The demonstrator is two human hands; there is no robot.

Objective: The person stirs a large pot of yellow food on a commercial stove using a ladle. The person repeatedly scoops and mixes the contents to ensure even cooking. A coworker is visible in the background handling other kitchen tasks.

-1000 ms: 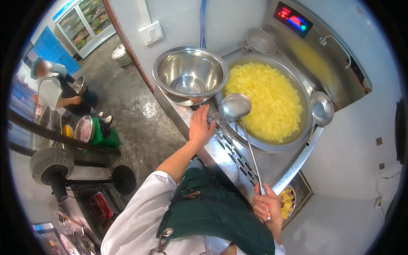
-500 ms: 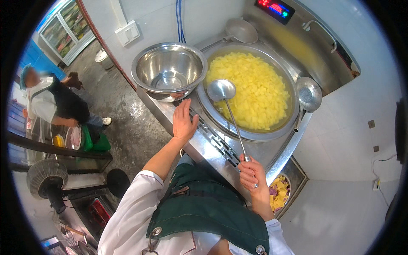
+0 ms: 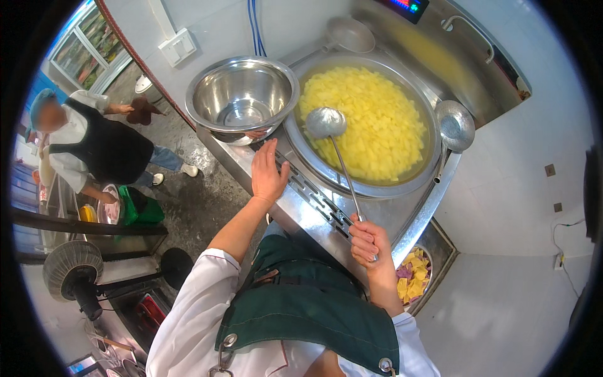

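Ladle (image 3: 326, 122): bowl over the wok (image 3: 402, 182) of yellow potato cubes (image 3: 377, 119), handle gripped by the closed right hand (image 3: 370, 242). Left hand (image 3: 268, 176) open, flat on the steel worktop (image 3: 301, 213) beside the empty mixing bowl (image 3: 242, 97). Risk: hot liquid splashing if the ladle tips.

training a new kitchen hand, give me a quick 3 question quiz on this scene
1. True or false: the right hand grips the handle of the ladle whose bowl hangs over the wok.
2. What does the left hand rest on? A) the steel bowl B) the counter edge C) the wok rim
3. Fill in: the wok holds yellow ____ pieces in liquid.

Key
1. True
2. B; the hand lies flat beside the steel bowl, fingers near it, but not gripping it.
3. Diced; what food they are cannot be told.
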